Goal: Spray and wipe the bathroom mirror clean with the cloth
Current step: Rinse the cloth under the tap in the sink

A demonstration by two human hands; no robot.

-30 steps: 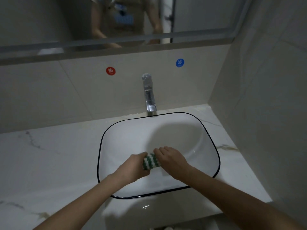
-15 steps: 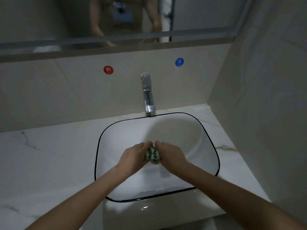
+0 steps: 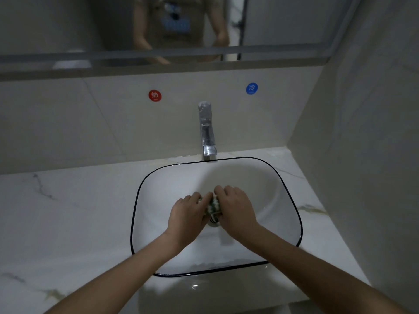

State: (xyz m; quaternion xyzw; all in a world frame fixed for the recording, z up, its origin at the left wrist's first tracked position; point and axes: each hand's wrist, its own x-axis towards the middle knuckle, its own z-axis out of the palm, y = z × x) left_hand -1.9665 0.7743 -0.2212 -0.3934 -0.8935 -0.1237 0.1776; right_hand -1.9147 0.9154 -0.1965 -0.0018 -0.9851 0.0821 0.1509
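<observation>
On the left is the white marble table (image 3: 56, 214), and on the wall above it a red hot-water sticker (image 3: 155, 95). The left hand (image 3: 188, 216) is curled around one end of the green and white striped cloth (image 3: 213, 206). The cloth is bunched into a small roll over the middle of the sink (image 3: 292, 200), right above the drain (image 3: 214, 221). It lies across from left to right, one end in each hand, and only a little of it shows between them. The right hand (image 3: 235, 208) is curled around the other end.

I think the person is wringing the cloth out. To do it well, the hands should twist opposite ways, squeeze hard, and stay low over the sink so drips fall inside. The cloth should end up damp, not dripping, or it may leave streaks.

Behind the hands stands the shiny tap (image 3: 207, 130); I see no water coming out. Above is the mirror (image 3: 68, 26), not wiped yet. On the right is a blue cold-water sticker (image 3: 251, 88).
</observation>
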